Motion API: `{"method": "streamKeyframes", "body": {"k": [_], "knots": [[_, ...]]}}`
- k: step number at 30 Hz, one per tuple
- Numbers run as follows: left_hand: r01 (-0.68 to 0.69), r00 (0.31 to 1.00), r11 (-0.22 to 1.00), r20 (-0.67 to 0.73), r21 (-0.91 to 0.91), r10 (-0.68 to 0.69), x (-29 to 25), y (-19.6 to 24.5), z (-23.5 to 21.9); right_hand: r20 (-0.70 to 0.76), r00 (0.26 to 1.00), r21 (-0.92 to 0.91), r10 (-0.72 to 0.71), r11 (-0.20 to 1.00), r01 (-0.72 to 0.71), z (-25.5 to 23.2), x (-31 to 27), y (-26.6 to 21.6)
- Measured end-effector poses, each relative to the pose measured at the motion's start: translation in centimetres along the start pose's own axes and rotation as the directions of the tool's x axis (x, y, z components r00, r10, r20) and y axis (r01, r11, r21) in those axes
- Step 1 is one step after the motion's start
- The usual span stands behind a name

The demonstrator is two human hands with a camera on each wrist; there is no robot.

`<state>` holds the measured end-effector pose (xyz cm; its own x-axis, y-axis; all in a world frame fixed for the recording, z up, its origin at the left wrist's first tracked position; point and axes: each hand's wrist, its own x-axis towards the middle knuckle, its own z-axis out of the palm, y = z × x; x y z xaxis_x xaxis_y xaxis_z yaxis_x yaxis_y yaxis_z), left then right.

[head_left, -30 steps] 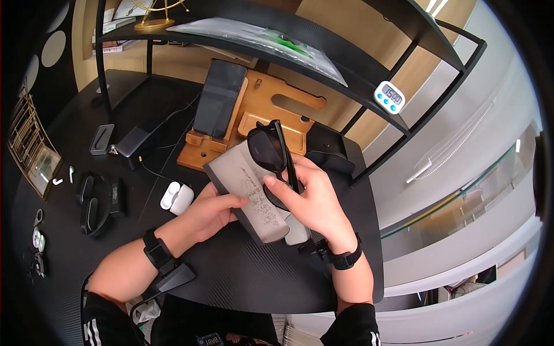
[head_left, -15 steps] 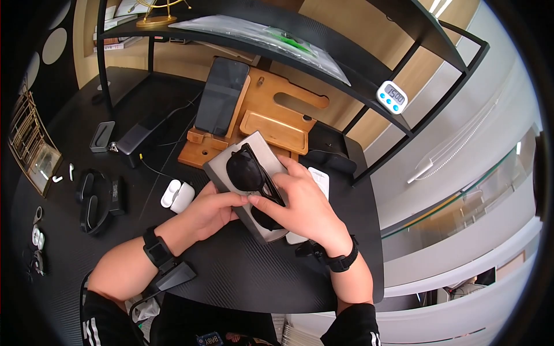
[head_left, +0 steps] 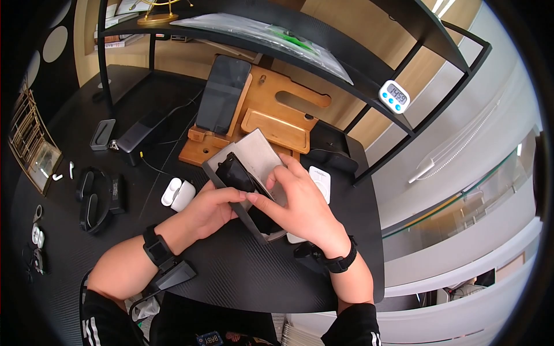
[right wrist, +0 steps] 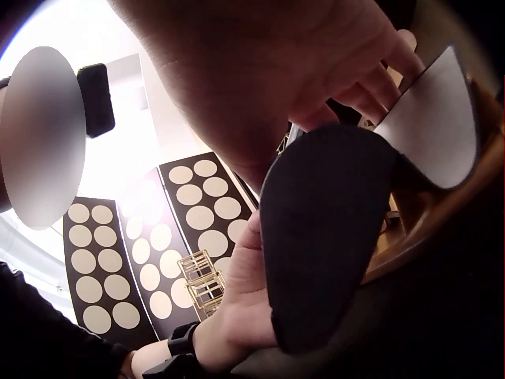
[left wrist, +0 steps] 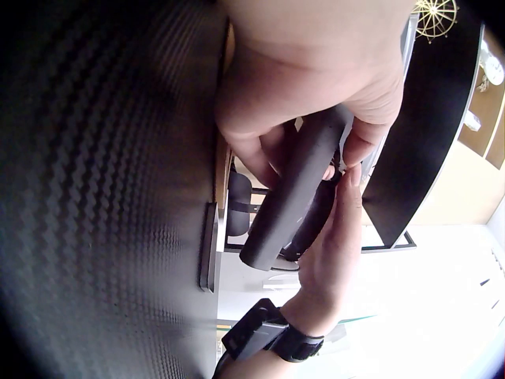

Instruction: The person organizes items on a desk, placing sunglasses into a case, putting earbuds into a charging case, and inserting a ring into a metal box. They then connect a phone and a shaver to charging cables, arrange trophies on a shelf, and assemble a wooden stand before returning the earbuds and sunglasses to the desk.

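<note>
My left hand (head_left: 209, 212) holds a grey glasses case (head_left: 258, 151) from its left side, with the thumb over the near edge. The case stands open, showing its pale lining. Folded black sunglasses (head_left: 233, 175) lie tilted inside it. My right hand (head_left: 309, 203) pinches the sunglasses near their middle, its thumb tip beside my left thumb and its other fingers bent in front of the pale flap. In the left wrist view the dark outer side of the case (left wrist: 288, 201) shows under the left palm. From the right wrist, the case's rounded end (right wrist: 327, 229) hides part of the sunglasses.
Behind the case stands a wooden dock (head_left: 277, 130) with a phone (head_left: 224, 95). A white flat device (head_left: 321, 183) lies by the right hand, an open earbud case (head_left: 178, 195) by the left. Farther left are a black looped band (head_left: 92, 202) and a power bank (head_left: 135, 144). A shelf holds a timer (head_left: 395, 96).
The sunglasses have moved down and left, from above the case's pale flap into the case. My right hand has followed them, while the left keeps its hold. The timer has gone from 15:00 to 14:59.
</note>
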<state>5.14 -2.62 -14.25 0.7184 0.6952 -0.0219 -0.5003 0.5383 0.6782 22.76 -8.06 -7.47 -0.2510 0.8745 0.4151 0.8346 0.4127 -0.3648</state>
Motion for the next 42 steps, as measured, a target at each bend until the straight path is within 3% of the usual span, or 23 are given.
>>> {"method": "streamKeyframes", "body": {"k": [11, 22, 42], "knots": [[-0.005, 1.000, 1.000, -0.010, 0.012, 0.005, 0.10, 0.15, 0.37, -0.011, 1.000, 0.019, -0.010, 1.000, 0.011, 0.03, -0.04, 0.12], [-0.029, 1.000, 0.989, -0.005, 0.146, 0.030, 0.12, 0.06, 0.44, -0.039, 0.998, -0.023, -0.049, 0.999, 0.048, 0.43, -0.30, 0.12], [-0.007, 1.000, 0.998, -0.007, 0.064, 0.008, 0.06, 0.15, 0.42, -0.113, 0.993, -0.059, -0.041, 0.998, 0.035, 0.44, -0.22, -0.14]]}}
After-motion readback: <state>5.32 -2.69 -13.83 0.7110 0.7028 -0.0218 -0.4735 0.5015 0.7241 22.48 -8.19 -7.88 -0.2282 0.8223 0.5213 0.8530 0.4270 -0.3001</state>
